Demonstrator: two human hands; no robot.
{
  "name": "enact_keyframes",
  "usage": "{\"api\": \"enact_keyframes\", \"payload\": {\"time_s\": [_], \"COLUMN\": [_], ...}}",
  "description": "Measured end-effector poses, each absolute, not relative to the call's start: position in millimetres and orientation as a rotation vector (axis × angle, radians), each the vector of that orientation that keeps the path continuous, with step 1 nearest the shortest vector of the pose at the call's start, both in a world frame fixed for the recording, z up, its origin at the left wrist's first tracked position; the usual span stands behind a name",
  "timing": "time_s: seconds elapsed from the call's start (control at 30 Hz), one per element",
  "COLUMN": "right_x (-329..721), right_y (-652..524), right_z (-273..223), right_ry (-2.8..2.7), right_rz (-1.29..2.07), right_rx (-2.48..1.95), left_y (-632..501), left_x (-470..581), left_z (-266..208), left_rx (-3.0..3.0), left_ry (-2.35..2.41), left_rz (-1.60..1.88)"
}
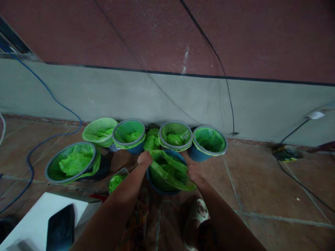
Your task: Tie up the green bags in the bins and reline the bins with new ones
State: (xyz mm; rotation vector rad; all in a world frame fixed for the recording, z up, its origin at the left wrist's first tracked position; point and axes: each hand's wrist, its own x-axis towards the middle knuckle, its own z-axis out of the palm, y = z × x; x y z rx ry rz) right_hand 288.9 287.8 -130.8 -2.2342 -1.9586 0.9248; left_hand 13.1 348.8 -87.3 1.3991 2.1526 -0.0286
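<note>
A green bag [167, 171] is at the middle of the view, its mouth held stretched over a blue bin [160, 191] on the tiled floor, part of the plastic hanging down inside. The person's left hand [145, 159] is at the bag's left edge, its fingers curled in and pinching the plastic; the right hand [194, 172] grips the opposite edge, its fingers folded around it, though the fingertips themselves are too dim to make out. Just behind this bin, a bin with a grey rim [176, 149] holds crumpled green plastic, and to its right is a blue bin with a green liner [200, 153]. A loose green bundle [152, 140] lies between the grey-rimmed bin and another lined bin [135, 149] to the left, with a paler lined bin [91, 136] beyond that. Near the left forearm is a small container [123, 171] with green plastic in it; farther left, a large bin [96, 164] shows a bunched green liner. At the lower left, a dark phone-like object [61, 225] lies on a white box [36, 219]. A blue cable [30, 157] runs across the floor at left, and a black cable [213, 48] hangs down the maroon and grey wall [261, 104] behind the bins.
</note>
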Motion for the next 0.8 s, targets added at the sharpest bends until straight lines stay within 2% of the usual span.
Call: {"api": "enact_keyframes", "payload": {"time_s": [0.17, 0.37, 0.5, 0.63, 0.8], "right_x": [293, 299, 296, 288, 296], "right_y": [294, 281, 267, 256, 252], "right_z": [-102, -64, -45, -39, -58], "right_ry": [-1.930, -1.551, -1.531, -1.641, -2.021], "right_rz": [1.215, 1.911, 2.141, 2.150, 1.802], "right_rx": [-2.013, -1.615, -1.275, -1.242, -1.725], "left_y": [354, 356, 359, 360, 355], "left_x": [4, 8, 19, 27, 22], "left_z": [-81, -59, -45, -43, -59], "left_rx": [1.404, 1.545, 1.650, 1.730, 1.559], "left_ry": [2.219, 2.209, 2.118, 2.005, 2.020], "left_rz": [0.078, 0.302, 0.478, 0.593, 0.290]}}
